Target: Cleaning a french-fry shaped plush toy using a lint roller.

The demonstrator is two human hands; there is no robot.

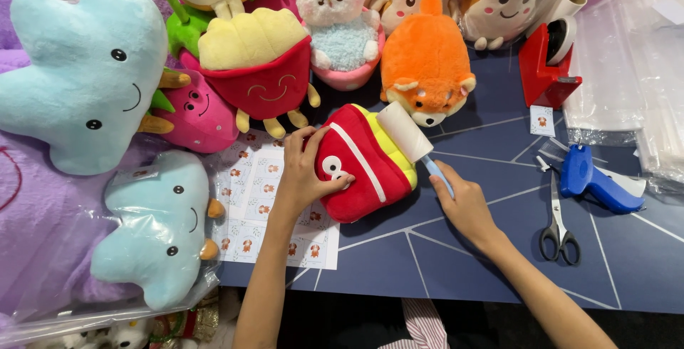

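- My left hand (305, 171) has its fingers (335, 180) spread flat and pressed onto the red fries plush (363, 164), pinning it rather than gripping it.
- That red fries plush lies tilted on the blue counter (484, 249), its lower left corner overlapping the sticker sheet (256, 199).
- My right hand (459, 203) has its fingers curled closed round the pale blue handle of the lint roller (406, 132), whose white roll rests against the plush's yellow top edge.
- Far left I see a large blue tooth plush (78, 71), and below it a smaller one in a clear bag (157, 224).
- Behind the work sit a second fries plush (260, 71) and an orange dog plush (426, 64).
- To the right lie black scissors (559, 231), a blue tagging gun (595, 181), a red tape dispenser (545, 68) and stacked clear bags (634, 71).
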